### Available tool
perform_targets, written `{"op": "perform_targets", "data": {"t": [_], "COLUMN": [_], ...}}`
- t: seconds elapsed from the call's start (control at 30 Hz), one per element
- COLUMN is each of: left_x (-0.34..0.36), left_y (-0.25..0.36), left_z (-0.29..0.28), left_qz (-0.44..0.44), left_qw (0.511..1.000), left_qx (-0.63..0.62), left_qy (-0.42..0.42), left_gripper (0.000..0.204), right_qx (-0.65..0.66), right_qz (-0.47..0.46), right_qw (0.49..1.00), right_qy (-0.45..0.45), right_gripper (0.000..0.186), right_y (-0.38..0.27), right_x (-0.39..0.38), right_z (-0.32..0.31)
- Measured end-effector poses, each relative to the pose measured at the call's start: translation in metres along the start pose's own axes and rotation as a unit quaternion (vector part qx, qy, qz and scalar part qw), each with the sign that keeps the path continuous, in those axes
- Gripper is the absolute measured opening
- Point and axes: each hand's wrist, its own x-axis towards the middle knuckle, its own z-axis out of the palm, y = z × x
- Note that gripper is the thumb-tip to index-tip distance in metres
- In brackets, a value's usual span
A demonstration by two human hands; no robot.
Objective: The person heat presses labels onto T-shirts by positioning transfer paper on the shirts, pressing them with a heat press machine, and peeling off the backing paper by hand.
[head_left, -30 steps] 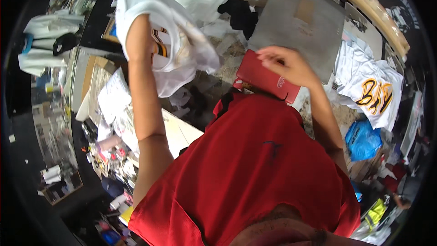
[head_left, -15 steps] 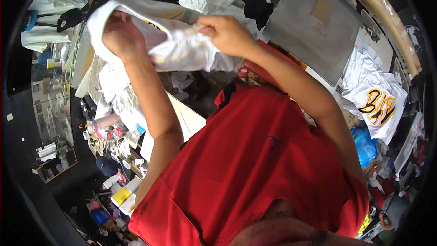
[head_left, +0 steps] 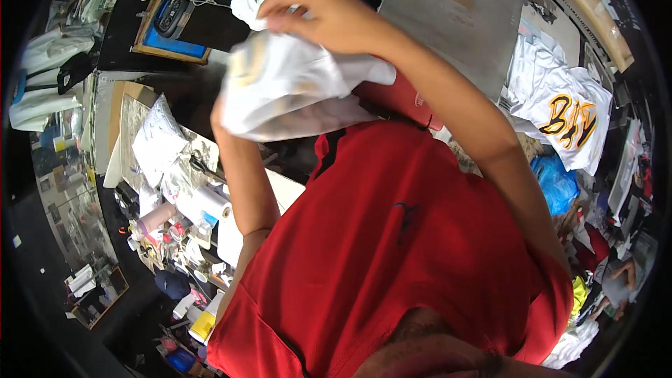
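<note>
From my end, I judge the handling of the white garment (head_left: 301,94) to be partway along: it is lifted clear and bunched between the arms, but neither spread flat nor folded. The right hand (head_left: 323,19) is at the garment's far edge, its fingers curled; I can't tell whether they pinch cloth or merely rest against it. The left wrist (head_left: 220,117) goes in at the garment's left edge, and the cloth hides the rest of that hand, so its grip I can't tell either.

The garment is ahead of the red shirt (head_left: 392,217) and left of a red panel (head_left: 401,103). It looks soft, crumpled and smeared by motion (my feed gives no crisp seam), with pale tan patches toward its far left. Well to the right lies a white jersey (head_left: 560,108) with black-and-orange lettering, just beyond a blue plastic bag (head_left: 555,185).
</note>
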Motion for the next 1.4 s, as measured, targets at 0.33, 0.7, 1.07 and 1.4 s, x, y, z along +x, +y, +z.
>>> {"op": "perform_targets", "data": {"t": [0.33, 0.7, 1.07, 1.4], "left_x": [-0.007, 0.042, 0.116, 0.103], "left_y": [-0.004, 0.054, 0.164, 0.134], "left_z": [0.004, 0.02, 0.093, 0.239], "left_qz": [0.065, 0.126, 0.149, -0.055], "left_qw": [0.989, 0.99, 0.951, 0.599], "left_qx": [-0.126, -0.058, 0.197, 0.592], "left_qy": [0.033, 0.004, -0.184, -0.536], "left_gripper": [0.05, 0.044, 0.039, 0.041], "right_qx": [0.097, -0.06, -0.427, -0.387], "right_qz": [0.263, -0.014, -0.212, -0.13], "right_qw": [0.957, 0.974, 0.861, 0.834], "right_qy": [0.08, 0.219, 0.178, 0.37], "right_gripper": [0.026, 0.01, 0.026, 0.023], "right_y": [0.066, -0.054, -0.125, -0.197], "right_x": [-0.123, -0.111, -0.073, -0.161], "right_z": [-0.06, -0.064, -0.127, -0.2]}}
